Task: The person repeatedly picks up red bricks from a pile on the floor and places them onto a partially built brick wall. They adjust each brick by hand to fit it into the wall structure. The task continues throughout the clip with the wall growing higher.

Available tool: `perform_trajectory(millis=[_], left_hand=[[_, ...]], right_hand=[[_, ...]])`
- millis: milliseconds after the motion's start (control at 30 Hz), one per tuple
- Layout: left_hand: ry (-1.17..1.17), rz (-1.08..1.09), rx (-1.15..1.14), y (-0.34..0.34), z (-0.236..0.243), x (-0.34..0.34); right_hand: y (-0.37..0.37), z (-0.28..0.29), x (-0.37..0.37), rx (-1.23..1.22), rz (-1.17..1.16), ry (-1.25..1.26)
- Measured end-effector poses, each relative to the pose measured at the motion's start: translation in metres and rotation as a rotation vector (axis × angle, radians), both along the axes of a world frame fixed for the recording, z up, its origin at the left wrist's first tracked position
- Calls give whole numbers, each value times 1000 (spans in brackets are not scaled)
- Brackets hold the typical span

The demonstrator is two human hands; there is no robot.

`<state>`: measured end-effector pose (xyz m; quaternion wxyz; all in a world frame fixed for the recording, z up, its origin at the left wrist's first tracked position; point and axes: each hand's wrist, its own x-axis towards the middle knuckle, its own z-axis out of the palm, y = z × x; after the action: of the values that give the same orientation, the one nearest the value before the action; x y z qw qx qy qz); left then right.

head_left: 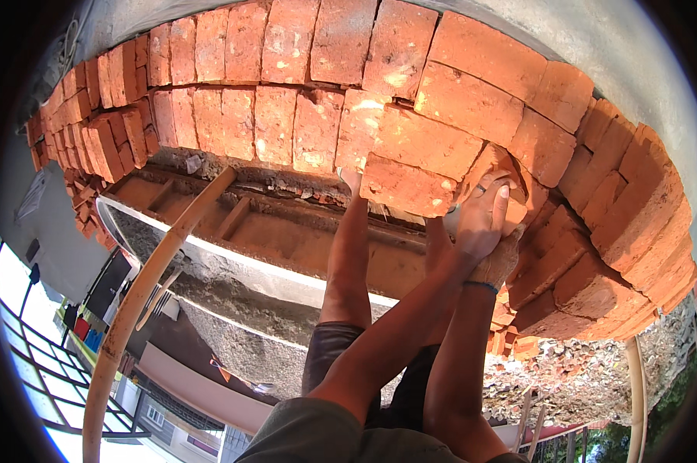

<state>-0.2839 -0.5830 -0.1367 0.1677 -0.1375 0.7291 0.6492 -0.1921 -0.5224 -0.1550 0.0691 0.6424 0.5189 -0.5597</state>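
My left hand is closed over a small orange brick at the right end of the stacked bricks. Its fingers, one with a ring, lie across the brick's near side. Directly below and partly behind it is my right hand, a dark band on its wrist. The right hand looks dusty or gloved, and its fingers are hidden, so its grip cannot be made out. Beside my left hand, another brick lies flat at the edge of the stack. My two forearms come close together near the wrists.
Rows of orange bricks curve along a grey wall. More bricks are piled at the right, above rubble. A wooden frame lies behind my legs, and a bamboo pole slants across the left.
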Motion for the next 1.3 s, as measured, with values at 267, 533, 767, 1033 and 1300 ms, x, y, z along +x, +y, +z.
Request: perform_trajectory(millis=[267,533,767,1033,1300], left_hand=[[4,-47,40,3,-7,-8],[2,-9,6,10,2,-38],[44,81,140,-1,-6,-18],[138,177,161,-8,-13,-2],[60,-9,-58,9,-9,-46]], right_hand=[[20,-16,-1,492,1139,-333],[39,-11,-35,526,1117,-193],[42,-8,-17,105,515,101],[0,31,-30,238,573,-15],[7,12,-73,-224,-281,284]])
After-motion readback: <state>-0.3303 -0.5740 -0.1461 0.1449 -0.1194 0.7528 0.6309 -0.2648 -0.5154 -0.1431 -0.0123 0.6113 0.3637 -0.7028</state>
